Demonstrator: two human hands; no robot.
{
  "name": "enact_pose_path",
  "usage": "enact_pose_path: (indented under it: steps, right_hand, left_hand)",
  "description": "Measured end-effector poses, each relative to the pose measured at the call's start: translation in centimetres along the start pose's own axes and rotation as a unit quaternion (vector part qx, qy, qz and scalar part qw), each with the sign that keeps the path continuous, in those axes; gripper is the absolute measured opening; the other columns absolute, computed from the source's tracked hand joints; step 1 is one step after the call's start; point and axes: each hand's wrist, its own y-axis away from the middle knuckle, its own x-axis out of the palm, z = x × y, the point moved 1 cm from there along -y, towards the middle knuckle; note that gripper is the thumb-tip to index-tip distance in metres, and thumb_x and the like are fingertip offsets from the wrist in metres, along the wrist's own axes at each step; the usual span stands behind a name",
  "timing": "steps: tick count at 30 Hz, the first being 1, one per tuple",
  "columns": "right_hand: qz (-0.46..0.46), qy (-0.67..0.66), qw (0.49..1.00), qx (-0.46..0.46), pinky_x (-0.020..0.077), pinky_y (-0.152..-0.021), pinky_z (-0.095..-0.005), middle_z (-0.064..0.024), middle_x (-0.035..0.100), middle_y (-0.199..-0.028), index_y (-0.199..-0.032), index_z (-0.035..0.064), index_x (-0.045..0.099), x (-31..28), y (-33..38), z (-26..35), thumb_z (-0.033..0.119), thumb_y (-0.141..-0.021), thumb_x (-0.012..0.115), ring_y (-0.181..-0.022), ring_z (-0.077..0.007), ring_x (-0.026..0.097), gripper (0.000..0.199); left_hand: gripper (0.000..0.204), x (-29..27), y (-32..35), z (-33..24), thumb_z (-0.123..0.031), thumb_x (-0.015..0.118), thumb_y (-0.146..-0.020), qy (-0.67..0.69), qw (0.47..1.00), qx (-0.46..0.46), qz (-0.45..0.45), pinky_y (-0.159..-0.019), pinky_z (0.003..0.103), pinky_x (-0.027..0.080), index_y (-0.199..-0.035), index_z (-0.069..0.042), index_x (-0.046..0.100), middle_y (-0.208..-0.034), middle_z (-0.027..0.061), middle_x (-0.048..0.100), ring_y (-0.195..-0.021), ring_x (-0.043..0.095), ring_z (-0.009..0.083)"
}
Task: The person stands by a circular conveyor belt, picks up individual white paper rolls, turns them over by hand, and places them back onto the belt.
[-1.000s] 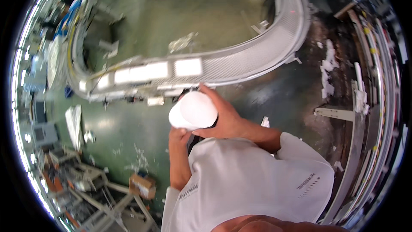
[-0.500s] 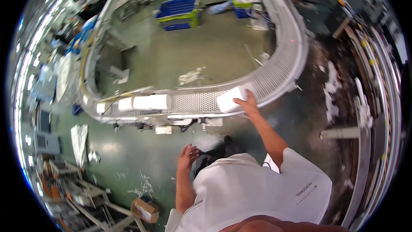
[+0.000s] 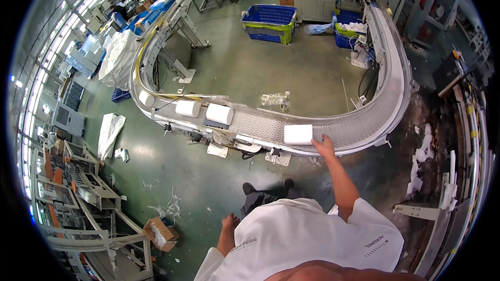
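Observation:
A white paper roll, block-like from above, lies lengthwise on the curved conveyor. At its right end is my right hand, thumb and fingers apart, the thumb close to or touching the roll's edge; nothing is gripped. My left hand hangs low beside my body over the floor, its fingers loosely bent and apparently holding nothing. Further left along the belt are more white rolls: one lying over a dark patch, another beside it, and a third at the bend.
Beyond the conveyor stand a blue crate with a yellow-green band and a second blue crate holding white material. A cardboard box and plastic scraps lie on the floor at left. Metal rails run along the right.
My right hand has loosened from the roll, which was tilted in its grasp and now lies straight on the belt. My left hand has dropped back toward my body. The whole view has shifted.

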Motion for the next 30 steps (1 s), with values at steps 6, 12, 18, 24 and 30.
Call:
enact_pose_path:
  steps: [6,12,18,24,30]
  right_hand:
    - [-0.030,0.024,0.997,-0.070,0.0486,-0.092,-0.0398,-0.0230,0.064,-0.115,-0.120,-0.0037,0.059,0.5,0.7,-0.4,0.030,-0.079,0.070,-0.105,-0.0342,0.063,0.054]
    - [-0.007,0.042,0.992,-0.118,0.0532,-0.080,-0.0376,-0.0154,0.071,-0.096,-0.103,0.0011,0.068,1.5,1.7,-0.2,0.025,-0.080,0.068,-0.087,-0.0273,0.069,0.034]
    - [-0.028,0.032,0.987,-0.158,0.0539,-0.077,-0.0370,-0.0141,0.070,-0.091,-0.098,0.0016,0.069,1.9,2.8,-0.4,0.020,-0.078,0.067,-0.082,-0.0266,0.069,0.027]
    - [-0.045,0.033,0.984,-0.170,0.0541,-0.076,-0.0371,-0.0139,0.070,-0.091,-0.096,0.0014,0.070,1.8,3.2,0.0,0.018,-0.078,0.066,-0.081,-0.0267,0.069,0.025]
    - [-0.063,0.045,0.982,-0.175,0.0545,-0.074,-0.0366,-0.0132,0.070,-0.087,-0.093,0.0025,0.070,1.9,3.4,0.4,0.016,-0.077,0.067,-0.079,-0.0268,0.069,0.022]
  left_hand:
    - [0.030,-0.1,0.9,0.7,-0.018,0.060,-0.091,-0.372,0.916,0.146,0.044,-0.067,0.044,0.058,-0.117,-0.002,0.059,-0.106,0.0197,0.065,-0.087,0.067,0.0347]
    - [0.033,2.1,0.8,-0.5,-0.020,0.057,-0.094,0.090,0.995,-0.036,-0.001,-0.070,0.041,0.057,-0.121,0.000,0.056,-0.108,0.0169,0.064,-0.088,0.066,0.0283]
    - [0.040,2.3,-0.3,-1.2,-0.022,0.056,-0.094,0.070,0.997,-0.027,-0.007,-0.076,0.040,0.057,-0.122,0.007,0.054,-0.111,0.0218,0.064,-0.092,0.066,0.0300]
    - [0.035,2.8,0.7,-1.6,-0.017,0.058,-0.093,0.065,0.997,-0.027,-0.018,-0.073,0.044,0.058,-0.120,0.005,0.054,-0.107,0.0186,0.062,-0.090,0.065,0.0315]
    - [0.035,2.8,1.9,-2.0,-0.015,0.060,-0.091,-0.032,0.999,0.018,-0.012,-0.072,0.039,0.058,-0.117,0.009,0.058,-0.102,0.0225,0.066,-0.088,0.067,0.0323]
